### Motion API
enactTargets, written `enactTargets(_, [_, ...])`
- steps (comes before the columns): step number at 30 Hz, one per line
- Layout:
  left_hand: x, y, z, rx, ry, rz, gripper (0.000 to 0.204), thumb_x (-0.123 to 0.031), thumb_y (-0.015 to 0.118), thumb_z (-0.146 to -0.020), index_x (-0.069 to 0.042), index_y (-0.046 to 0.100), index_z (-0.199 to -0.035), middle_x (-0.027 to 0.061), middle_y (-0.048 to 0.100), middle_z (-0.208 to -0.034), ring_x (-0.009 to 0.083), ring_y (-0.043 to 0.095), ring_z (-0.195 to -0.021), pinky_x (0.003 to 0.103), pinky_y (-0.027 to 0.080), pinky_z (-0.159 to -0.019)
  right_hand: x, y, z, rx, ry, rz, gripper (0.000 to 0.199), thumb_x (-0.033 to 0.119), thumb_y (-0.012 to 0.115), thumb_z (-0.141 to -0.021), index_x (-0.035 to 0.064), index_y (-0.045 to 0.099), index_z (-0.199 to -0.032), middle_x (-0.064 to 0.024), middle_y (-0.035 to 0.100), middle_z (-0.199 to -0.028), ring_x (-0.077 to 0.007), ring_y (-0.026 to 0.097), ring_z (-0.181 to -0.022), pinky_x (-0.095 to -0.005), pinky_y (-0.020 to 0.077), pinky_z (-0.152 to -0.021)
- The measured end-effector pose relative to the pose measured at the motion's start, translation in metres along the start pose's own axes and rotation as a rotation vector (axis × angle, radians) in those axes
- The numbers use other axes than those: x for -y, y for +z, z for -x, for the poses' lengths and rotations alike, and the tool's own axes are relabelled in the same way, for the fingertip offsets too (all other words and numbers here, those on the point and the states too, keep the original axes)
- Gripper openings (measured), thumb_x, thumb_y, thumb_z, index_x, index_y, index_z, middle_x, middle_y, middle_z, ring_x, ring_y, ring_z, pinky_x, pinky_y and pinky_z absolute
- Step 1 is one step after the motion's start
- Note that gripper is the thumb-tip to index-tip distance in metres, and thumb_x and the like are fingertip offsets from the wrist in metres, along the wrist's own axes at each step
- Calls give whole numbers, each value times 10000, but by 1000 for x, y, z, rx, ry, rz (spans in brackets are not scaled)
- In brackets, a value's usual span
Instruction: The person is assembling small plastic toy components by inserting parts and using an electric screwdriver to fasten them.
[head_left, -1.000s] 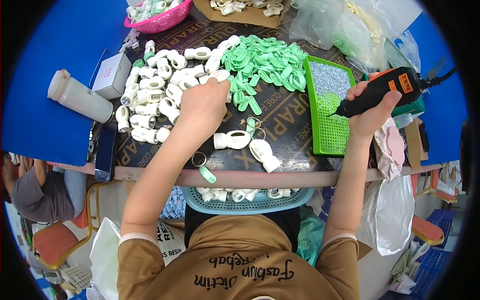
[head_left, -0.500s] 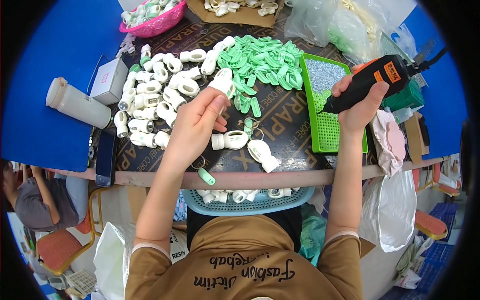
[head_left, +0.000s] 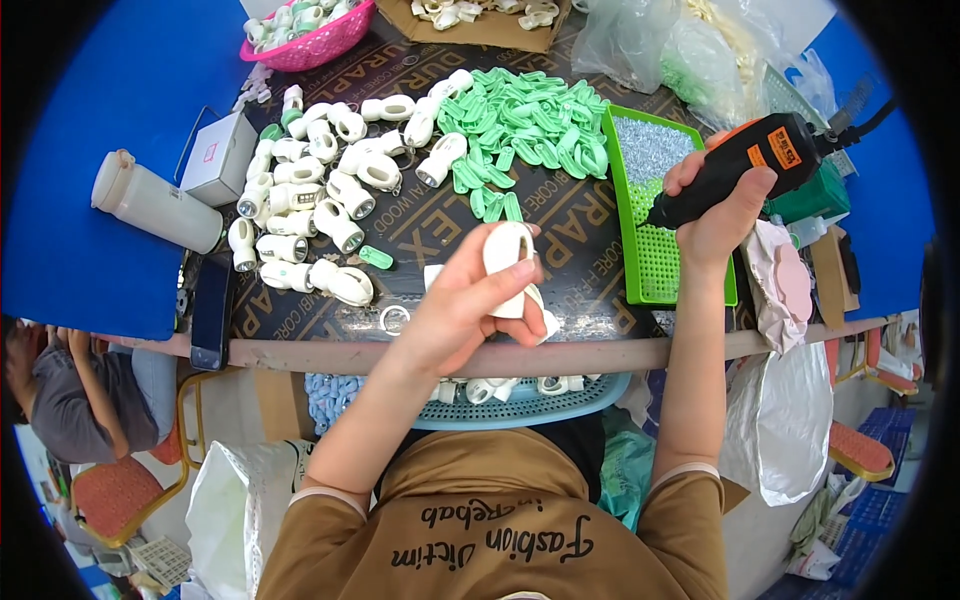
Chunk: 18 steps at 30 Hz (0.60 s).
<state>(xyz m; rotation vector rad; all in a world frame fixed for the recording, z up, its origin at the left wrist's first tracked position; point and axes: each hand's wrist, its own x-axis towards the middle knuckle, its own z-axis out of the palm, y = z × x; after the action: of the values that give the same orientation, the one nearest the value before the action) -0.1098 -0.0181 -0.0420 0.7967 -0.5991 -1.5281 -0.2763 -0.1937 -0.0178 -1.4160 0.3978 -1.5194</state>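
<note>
My left hand (head_left: 465, 305) is closed around a white mini flashlight (head_left: 508, 262) with an oval opening in its handle, held above the near middle of the table. Partly hidden behind that hand, another white flashlight shows only its end (head_left: 548, 326). My right hand (head_left: 722, 215) grips a black electric screwdriver (head_left: 750, 165) with orange labels. Its tip points down over a bright green tray (head_left: 612, 200) with small silvery screws (head_left: 655, 150) at the far end and a perforated near part. Left of my left hand lie a green oblong piece (head_left: 375, 257) and a ring (head_left: 395, 320).
White flashlights (head_left: 297, 200) cluster at the left, beside a heap of green pieces (head_left: 540, 125). A pink basket (head_left: 320, 45), cardboard box (head_left: 480, 35) and plastic bags (head_left: 620, 50) stand far back. A white bottle (head_left: 160, 205) and phone (head_left: 212, 310) lie left. A blue basket (head_left: 520, 412) sits below the edge.
My left hand has moved right and toward me, away from the flashlight cluster, and now holds a flashlight over the near table. My right hand with the screwdriver has barely moved.
</note>
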Motion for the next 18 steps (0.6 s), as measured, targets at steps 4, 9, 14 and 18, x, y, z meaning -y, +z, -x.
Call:
enactTargets(4, [18, 2, -2, -11, 62, -21, 376, -198, 474, -914, -57, 363, -1245, 63, 557, -875, 72, 502, -503, 180, 342, -388, 7, 8, -2, -34, -19, 36, 668, 661, 471, -777, 26, 442, -981, -67, 480, -660, -150, 470, -507, -279, 399, -441])
enactTargets(9, [24, 1, -2, -23, 93, -87, 361, -171, 518, -887, -48, 422, -1212, 17, 546, -806, 34, 470, -519, 161, 327, -403, 44, 15, -9, -50, 21, 15, 763, 739, 452, -721, 29, 462, -1000, -59, 463, -607, -171, 437, -519, -315, 386, -538])
enactTargets(14, [28, -3, -1, -19, 49, -82, 373, -120, 555, -843, -8, 446, -1182, 40, 546, -801, 52, 462, -467, 168, 296, -365, 68, 52, -1, 116, 95, -198, 858, 810, 402, -669, 45, 481, -1049, -58, 471, -622, -163, 448, -525, -307, 364, -548])
enactTargets(18, [25, -6, 1, 9, -15, -19, 343, -129, 548, -848, -4, 460, -1155, 42, 541, -777, 60, 455, -437, 170, 290, -335, 85, 101, 22, 220, 124, 28, 949, 869, 328, -624, 44, 466, -1073, -50, 458, -609, -155, 439, -503, -295, 357, -540])
